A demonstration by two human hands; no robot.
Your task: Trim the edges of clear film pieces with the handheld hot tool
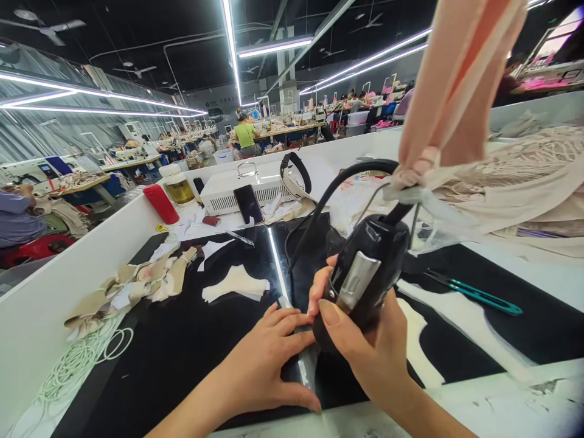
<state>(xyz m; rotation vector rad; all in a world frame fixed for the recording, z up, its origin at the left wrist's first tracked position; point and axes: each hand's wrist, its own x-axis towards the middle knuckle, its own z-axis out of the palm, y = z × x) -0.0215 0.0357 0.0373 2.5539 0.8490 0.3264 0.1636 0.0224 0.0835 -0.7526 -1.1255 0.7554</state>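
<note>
My right hand [365, 340] is wrapped round a black handheld tool [369, 267] with a silver plate on its side. A black cable and pink cloth strips meet at the tool's top. My left hand [269, 359] lies spread on the black work surface [182, 365], its fingertips at a clear strip beside the tool's base. Beyond it rests a cream fabric piece [237, 284]. More cream pieces [469, 322] lie right of the tool, partly behind my right hand. Whatever is under the tool is hidden.
Green-handled tweezers [483, 295] lie at the right. Beige scraps [137, 283] and pale green cord [77, 365] are at the left. A phone [249, 204], a white vented box [255, 188], a red roll [161, 205] and a jar [177, 184] stand behind. People sit farther off.
</note>
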